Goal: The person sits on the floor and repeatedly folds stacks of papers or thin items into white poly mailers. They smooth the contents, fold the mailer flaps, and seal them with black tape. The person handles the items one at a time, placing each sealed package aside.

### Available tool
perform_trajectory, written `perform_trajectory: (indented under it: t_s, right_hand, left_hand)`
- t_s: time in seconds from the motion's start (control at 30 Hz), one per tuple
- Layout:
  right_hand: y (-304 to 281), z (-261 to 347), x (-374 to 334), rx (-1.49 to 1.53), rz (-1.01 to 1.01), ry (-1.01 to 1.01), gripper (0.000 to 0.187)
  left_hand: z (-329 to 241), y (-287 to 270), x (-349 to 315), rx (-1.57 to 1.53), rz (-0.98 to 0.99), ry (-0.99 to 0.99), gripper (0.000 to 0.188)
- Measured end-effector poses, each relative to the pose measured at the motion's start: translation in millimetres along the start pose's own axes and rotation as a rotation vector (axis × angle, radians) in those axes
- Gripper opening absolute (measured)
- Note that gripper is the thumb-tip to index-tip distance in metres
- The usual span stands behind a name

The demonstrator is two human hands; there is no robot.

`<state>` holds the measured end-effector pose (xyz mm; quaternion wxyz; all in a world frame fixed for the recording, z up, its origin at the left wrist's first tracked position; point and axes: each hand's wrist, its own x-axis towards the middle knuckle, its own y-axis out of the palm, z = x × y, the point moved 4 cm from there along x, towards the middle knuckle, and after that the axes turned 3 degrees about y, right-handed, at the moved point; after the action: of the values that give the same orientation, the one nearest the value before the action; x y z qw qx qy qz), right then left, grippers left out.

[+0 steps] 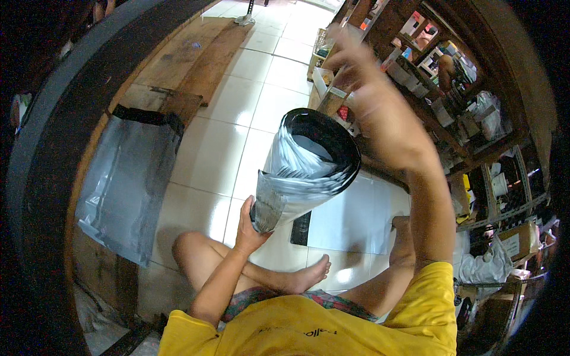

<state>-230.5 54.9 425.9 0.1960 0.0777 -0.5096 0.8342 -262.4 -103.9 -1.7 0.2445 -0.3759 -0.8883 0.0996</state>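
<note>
A thick bundle of grey plastic mailing bags (303,196), bent round into a loose roll with dark inner faces, stands up in front of me. My left hand (252,228) grips its lower left edge. Raised at the upper right, my right hand (371,89) is blurred by motion; its fingers look stretched out and apart, with nothing visible in them. Flat on the floor between the roll and my right leg lies a pale grey bag (350,219) with a black edge strip. Another grey bag (124,184) with a black top edge rests on the boards at the left.
I sit on a white tiled floor (217,142). Wooden boards (202,62) run along the left. Crowded shelving (427,113) fills the right side, holding boxes and plastic-wrapped goods. A white open box (322,80) stands beyond the roll, and a cardboard box (518,242) sits at the lower right.
</note>
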Motion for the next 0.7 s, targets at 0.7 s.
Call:
perform_trajectory:
  t_s: [0.7]
  right_hand:
    - [68, 14, 45, -0.160, 0.332, -0.011, 0.089]
  left_hand:
    - [30, -1, -17, 0.082, 0.023, 0.058, 0.113]
